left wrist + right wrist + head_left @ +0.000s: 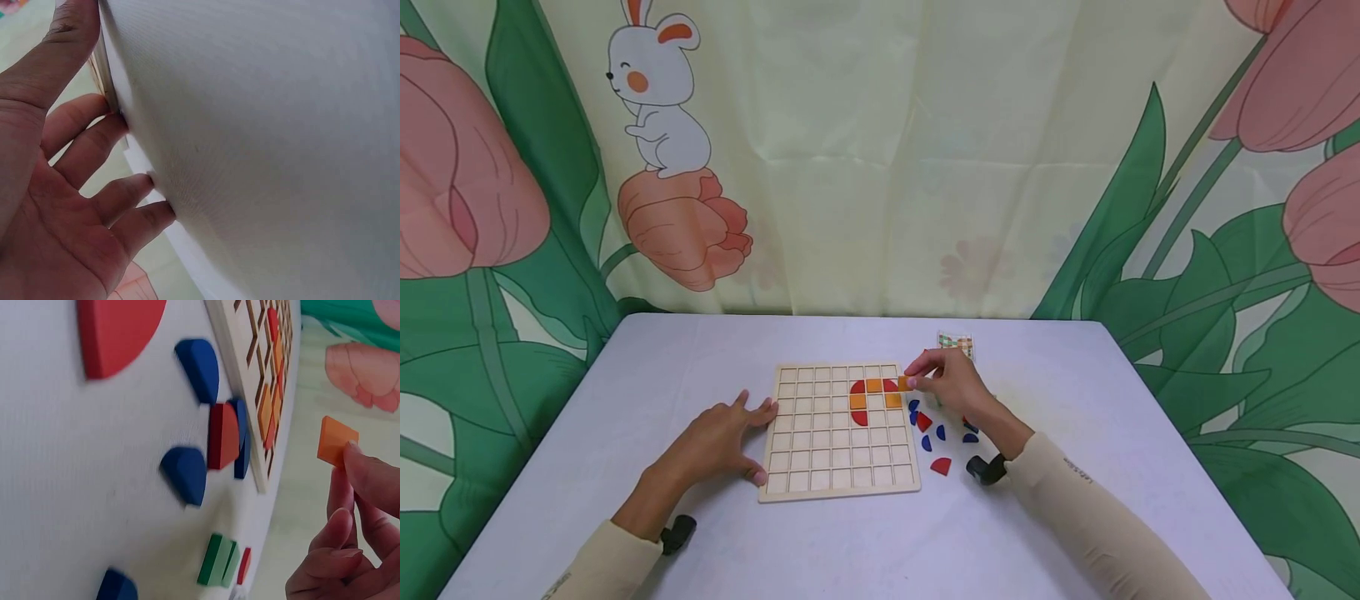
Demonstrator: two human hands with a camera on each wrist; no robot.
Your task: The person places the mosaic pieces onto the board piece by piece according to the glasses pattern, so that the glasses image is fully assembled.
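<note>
A pale wooden grid board [842, 458] lies on the white table, with several orange square tiles [858, 402] and red curved pieces [859, 417] set in its upper right cells. My left hand [718, 437] rests at the board's left edge, fingers spread and thumb near the lower corner. Between thumb and fingertips, my right hand [951, 383] pinches an orange square tile [335, 441]. In the head view that tile overlaps the board's upper right edge; the right wrist view shows it raised above the table.
Right of the board lie loose blue half-round pieces [185, 476], red wedge-shaped pieces [941, 467] and green pieces [215, 559]. A small patterned card [955, 341] is partly behind the right hand. A printed curtain [880, 167] hangs behind the table.
</note>
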